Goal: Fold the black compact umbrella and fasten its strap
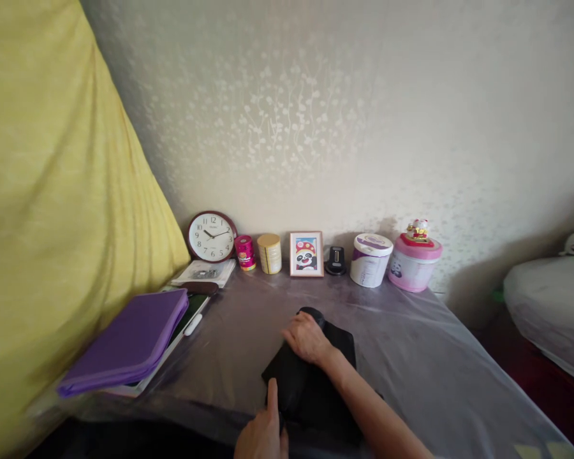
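Note:
A black fabric item [325, 395] lies on the table in front of me, with loose, pointed edges spread to both sides. Its far end [313, 313] is dark and rounded; it resembles a folding umbrella, though I cannot be sure of the kind. My right hand [307, 338] is closed over its upper part, fingers curled and slightly blurred. At the near left edge is my left hand [263, 433], closed at the item's lower end with the index finger stretched along the cloth. Its other fingers are partly hidden.
A purple zip folder [129, 338] lies on papers at left, beside a yellow curtain [67, 210]. Along the wall stand a clock [213, 236], a pink can [245, 253], a yellow-lidded can [270, 255], a panda picture [307, 254], and white [370, 261] and pink tubs [414, 264].

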The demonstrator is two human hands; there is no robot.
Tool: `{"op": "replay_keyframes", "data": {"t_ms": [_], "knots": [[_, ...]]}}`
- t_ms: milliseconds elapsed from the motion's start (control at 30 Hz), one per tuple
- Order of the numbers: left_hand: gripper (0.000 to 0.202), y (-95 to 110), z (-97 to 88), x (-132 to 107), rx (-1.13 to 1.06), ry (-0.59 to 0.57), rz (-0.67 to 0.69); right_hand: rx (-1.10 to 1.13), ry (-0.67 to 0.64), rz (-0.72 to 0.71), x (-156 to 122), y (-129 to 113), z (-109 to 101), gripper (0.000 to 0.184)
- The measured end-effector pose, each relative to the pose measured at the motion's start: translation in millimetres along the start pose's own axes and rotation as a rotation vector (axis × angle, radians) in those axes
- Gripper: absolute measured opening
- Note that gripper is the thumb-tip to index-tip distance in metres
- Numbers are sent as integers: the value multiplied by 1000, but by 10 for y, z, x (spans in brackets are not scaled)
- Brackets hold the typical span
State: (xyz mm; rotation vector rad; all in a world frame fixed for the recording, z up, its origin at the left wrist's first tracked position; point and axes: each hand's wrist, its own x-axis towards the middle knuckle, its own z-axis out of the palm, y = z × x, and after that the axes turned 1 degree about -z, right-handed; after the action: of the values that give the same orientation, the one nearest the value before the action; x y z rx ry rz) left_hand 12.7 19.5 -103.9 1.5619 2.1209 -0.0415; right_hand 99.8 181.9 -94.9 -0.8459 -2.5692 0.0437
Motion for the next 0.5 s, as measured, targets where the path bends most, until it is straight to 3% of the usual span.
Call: {"op": "replay_keyframes", "data": {"t_ms": [133,267,367,500], "knots": [[70,-9,24,0,-20,14,-5,-32,195,257,-50,436,-162,27],[65,3,42,-10,-16,35,2,46,360,533,-518,698,-260,30],[63,4,52,-15,-15,66,15,242,408,698,-943,676,-240,31],[63,-14,72,-18,-26,101,30,372,353,807,-1277,452,-201,35]]}}
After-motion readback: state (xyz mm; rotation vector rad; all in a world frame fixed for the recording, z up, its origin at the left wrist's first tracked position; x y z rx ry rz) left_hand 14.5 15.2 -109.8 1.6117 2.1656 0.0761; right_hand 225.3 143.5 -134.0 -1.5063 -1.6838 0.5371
